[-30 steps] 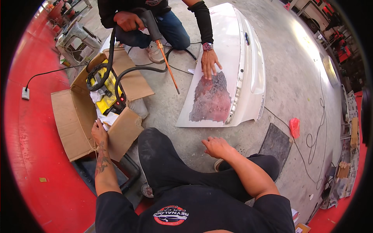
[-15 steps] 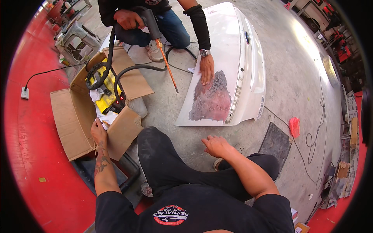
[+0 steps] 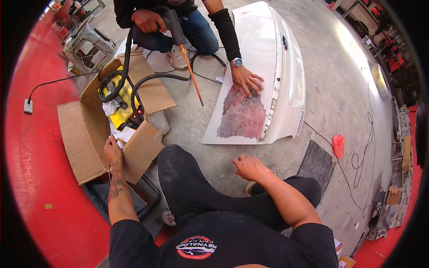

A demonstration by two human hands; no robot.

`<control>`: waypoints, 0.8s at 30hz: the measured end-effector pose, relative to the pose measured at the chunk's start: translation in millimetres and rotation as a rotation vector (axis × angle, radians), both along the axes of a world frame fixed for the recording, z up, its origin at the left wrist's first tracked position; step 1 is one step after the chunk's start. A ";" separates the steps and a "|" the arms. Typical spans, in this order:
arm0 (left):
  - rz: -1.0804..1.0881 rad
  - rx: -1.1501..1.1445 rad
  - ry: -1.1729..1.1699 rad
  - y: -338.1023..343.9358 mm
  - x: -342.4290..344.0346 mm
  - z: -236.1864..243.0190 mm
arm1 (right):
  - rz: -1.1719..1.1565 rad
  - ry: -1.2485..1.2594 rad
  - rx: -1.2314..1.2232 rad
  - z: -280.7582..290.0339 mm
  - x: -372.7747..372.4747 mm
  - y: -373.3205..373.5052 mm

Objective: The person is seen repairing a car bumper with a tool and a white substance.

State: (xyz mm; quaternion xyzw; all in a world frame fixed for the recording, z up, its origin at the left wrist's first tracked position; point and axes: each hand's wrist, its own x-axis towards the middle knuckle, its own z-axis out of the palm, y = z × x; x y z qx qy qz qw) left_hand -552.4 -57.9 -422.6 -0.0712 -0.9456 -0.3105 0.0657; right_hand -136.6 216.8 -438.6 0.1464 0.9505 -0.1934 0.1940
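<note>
Sideways across the panel (image 3: pixel 257 40), the co-worker's left hand (image 3: pixel 246 81) has slid rightward: its fingers, at the left edge of the patch (image 3: pixel 243 116) half a second ago, now spread over the top of it. Nearest, the right grip (image 3: pixel 250 169) hangs above the floor (image 3: pixel 187 134), fingers loosely curled; whether it is clenched or slack I cannot tell. The left grip (image 3: pixel 113 153) reaches past the left knee (image 3: pixel 172 156) to the near side of the box (image 3: pixel 78 143), fingertips beside white paper (image 3: pixel 124 135); I cannot tell whether it grasps cardboard or paper. The box lies open around and beyond that grip, a yellow machine (image 3: pixel 119 118) with small red lights inside. Right of the knees, a black mat (image 3: pixel 316 161) and a red bag (image 3: pixel 338 146) lie on the floor. Beyond the right grip and apart from it lies the panel, patch end nearest. Farther off, the co-worker's right hand (image 3: pixel 148 20) grasps a gun (image 3: pixel 174 27), its copper rod (image 3: pixel 192 73) pointing down between box and panel.
</note>
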 end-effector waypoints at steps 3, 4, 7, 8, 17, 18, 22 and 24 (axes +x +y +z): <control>-0.003 -0.005 -0.004 1.8 1.3 2.1 | 0.002 0.002 0.006 -0.8 0.7 0.2; -0.002 -0.003 -0.009 3.0 2.1 2.8 | 0.002 0.000 0.007 -0.8 0.9 0.3; 0.016 -0.009 0.010 3.6 2.4 3.2 | 0.001 0.008 0.010 0.8 0.1 0.0; 0.016 -0.009 0.010 3.6 2.5 3.0 | 0.001 0.008 0.010 0.7 0.0 -0.1; 0.006 0.010 0.018 2.6 1.2 0.9 | -0.008 0.008 -0.002 2.2 -0.3 0.1; 0.008 0.008 0.019 2.5 0.8 0.4 | -0.008 0.000 -0.003 2.8 -0.9 0.4; 0.006 0.007 0.033 1.4 -0.7 -1.7 | -0.010 0.006 -0.005 2.6 -0.7 0.5; 0.003 0.011 0.033 1.0 -1.2 -2.2 | -0.012 0.000 -0.008 3.8 -1.5 0.6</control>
